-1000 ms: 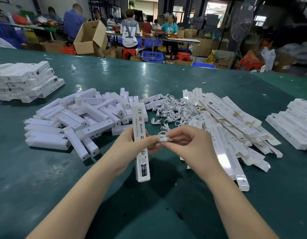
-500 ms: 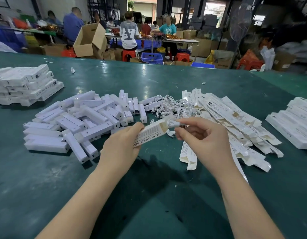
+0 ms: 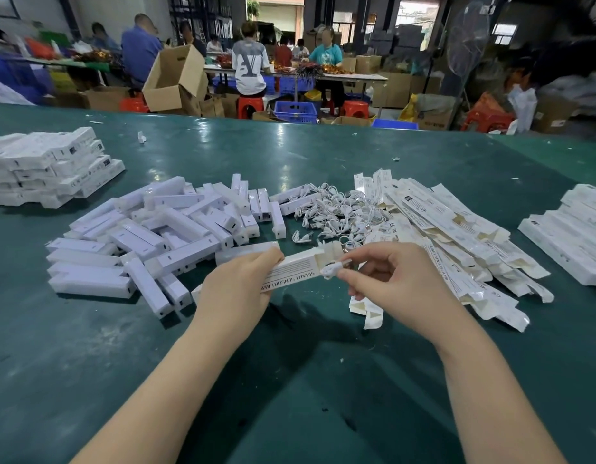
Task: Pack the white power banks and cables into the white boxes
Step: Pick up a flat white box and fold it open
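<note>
The left hand (image 3: 236,289) grips a white box (image 3: 298,267) above the green tabletop (image 3: 89,346); the right hand (image 3: 395,283) pinches a coiled cable (image 3: 333,268) at its open end.

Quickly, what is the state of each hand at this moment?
Left hand: closed, holding the open white box.
Right hand: closed, pinching a coiled white cable at the box's open end.

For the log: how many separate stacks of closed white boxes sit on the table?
2: one stack of boxes at the far left of the green table, another stack at the right edge, partly cut off, so more may be hidden.
</note>
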A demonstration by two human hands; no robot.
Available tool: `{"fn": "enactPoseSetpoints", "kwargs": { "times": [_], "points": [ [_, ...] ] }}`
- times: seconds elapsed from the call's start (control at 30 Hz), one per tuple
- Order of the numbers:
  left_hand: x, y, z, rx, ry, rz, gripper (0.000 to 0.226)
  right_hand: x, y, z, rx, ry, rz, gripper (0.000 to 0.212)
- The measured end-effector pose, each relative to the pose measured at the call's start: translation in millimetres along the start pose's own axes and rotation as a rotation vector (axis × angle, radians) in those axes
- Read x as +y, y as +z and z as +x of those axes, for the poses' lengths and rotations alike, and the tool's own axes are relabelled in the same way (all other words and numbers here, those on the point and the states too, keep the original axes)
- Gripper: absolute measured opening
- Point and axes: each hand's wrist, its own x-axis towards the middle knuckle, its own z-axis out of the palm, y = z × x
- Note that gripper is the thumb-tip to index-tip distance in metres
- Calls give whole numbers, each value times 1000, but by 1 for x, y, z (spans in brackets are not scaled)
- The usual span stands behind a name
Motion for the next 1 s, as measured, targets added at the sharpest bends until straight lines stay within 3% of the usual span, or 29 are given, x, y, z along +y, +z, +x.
{"fn": "enactPoseSetpoints", "kwargs": {
  "times": [0.43,0.87,1.0],
  "points": [
    [6,5,-1,-38,36,-93,35,5,2,6,36,115,189,5],
    [0,4,0,-46,38,26,44,8,-6,4,-66,157,-74,10],
    [2,7,-1,-71,35,20,43,8,-9,5,-66,204,-54,13]
  ]
}}
